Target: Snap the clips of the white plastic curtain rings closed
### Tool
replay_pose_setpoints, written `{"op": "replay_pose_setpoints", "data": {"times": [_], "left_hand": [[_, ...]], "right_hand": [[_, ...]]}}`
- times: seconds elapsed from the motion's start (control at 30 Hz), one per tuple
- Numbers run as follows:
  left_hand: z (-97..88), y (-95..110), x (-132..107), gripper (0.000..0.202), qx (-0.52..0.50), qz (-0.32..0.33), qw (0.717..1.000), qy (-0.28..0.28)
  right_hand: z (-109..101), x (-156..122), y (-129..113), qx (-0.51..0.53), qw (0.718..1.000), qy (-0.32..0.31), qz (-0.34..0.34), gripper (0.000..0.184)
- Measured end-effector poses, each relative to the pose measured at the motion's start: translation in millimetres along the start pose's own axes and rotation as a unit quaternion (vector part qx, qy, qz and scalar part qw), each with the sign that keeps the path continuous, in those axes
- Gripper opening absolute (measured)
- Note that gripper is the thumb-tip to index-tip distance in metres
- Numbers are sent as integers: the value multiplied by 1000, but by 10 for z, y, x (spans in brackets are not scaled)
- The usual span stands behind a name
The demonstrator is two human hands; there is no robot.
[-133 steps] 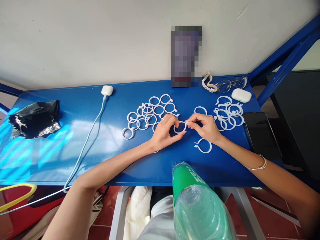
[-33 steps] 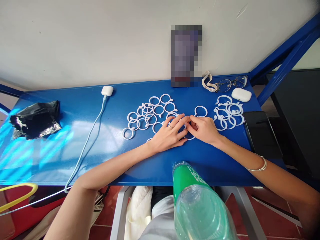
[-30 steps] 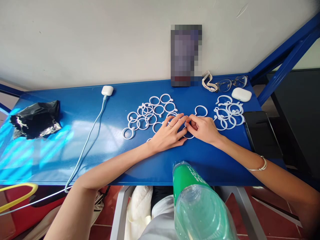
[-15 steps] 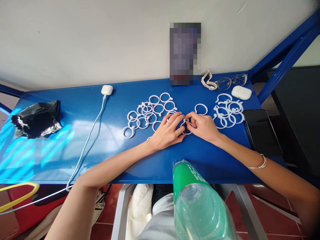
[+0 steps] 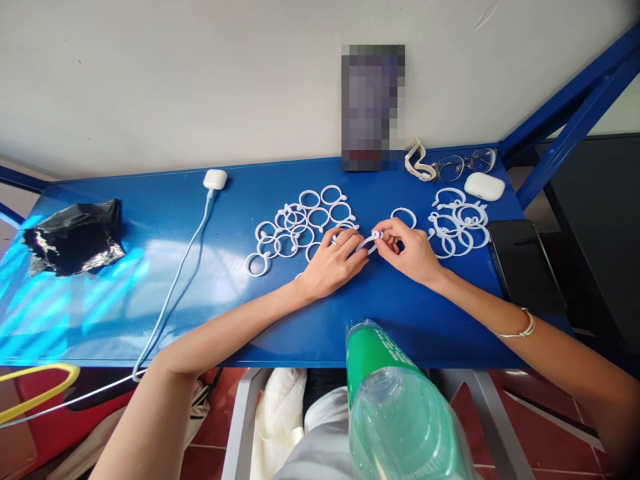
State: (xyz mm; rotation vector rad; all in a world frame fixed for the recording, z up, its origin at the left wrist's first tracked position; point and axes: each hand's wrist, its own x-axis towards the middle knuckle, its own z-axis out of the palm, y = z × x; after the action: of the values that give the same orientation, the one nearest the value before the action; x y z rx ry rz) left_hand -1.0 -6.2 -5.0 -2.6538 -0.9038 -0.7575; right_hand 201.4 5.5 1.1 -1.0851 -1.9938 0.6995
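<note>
White plastic is what we have between us: one small ring (image 5: 369,243) pinched from both sides, our left hand (image 5: 331,263) closed on its near-left arc and our right hand (image 5: 410,252) gripping the knobbed end, just above the blue table (image 5: 150,267). We judge this the step of working the ring's clasp. It sits between the big ring pile (image 5: 300,223) to its left and the smaller pile (image 5: 457,223) to its right; next calls for steady, opposed fingertip pressure.
</note>
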Motion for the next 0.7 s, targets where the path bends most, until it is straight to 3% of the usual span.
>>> {"op": "replay_pose_setpoints", "data": {"times": [0.5, 0.7], "left_hand": [[-2, -11, -11, 12, -25, -62, 997, -43], [-11, -22, -1, 17, -39, -35, 999, -14]], "right_hand": [[4, 8, 20, 83, 995, 30, 43, 14], [-5, 7, 14, 99, 994, 14, 50, 17]]}}
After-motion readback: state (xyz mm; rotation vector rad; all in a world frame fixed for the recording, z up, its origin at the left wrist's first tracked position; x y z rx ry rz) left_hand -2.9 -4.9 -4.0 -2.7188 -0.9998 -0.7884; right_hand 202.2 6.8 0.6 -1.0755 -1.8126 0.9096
